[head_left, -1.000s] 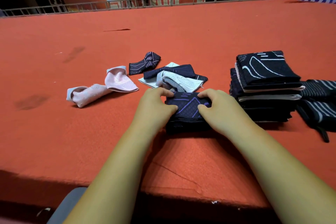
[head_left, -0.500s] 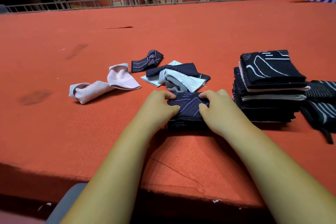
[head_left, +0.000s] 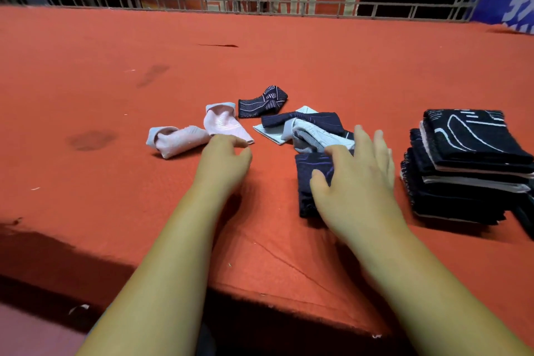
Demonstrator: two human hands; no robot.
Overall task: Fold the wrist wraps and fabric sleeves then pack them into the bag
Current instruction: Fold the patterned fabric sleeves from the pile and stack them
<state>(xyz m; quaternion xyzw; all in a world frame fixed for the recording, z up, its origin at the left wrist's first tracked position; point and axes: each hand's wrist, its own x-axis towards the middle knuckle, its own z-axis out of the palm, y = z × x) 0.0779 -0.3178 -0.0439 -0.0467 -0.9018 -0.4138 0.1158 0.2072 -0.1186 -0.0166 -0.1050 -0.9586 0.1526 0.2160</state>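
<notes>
A folded dark blue sleeve [head_left: 307,182] with purple lines lies on the red surface. My right hand [head_left: 358,173] lies flat over its right part, fingers spread and straight. My left hand [head_left: 224,160] is off the sleeve and hovers at the near edge of two pink sleeves [head_left: 202,131], fingers loosely curled around nothing. A loose heap of white, grey and navy sleeves [head_left: 306,131] lies just beyond the folded one. A small navy patterned wrap [head_left: 263,101] lies farther back. A tall stack of folded dark pieces [head_left: 468,165] stands at the right. No bag shows.
The red carpeted platform [head_left: 115,182] drops off at its front edge near my forearms. A metal railing [head_left: 289,6] and red and blue banners close off the far side. More dark striped fabric peeks out at the right edge behind the stack.
My left hand let go of the folded dark blue sleeve and moved left toward the pink sleeves. My right hand opened flat on the sleeve. The head camera turned left.
</notes>
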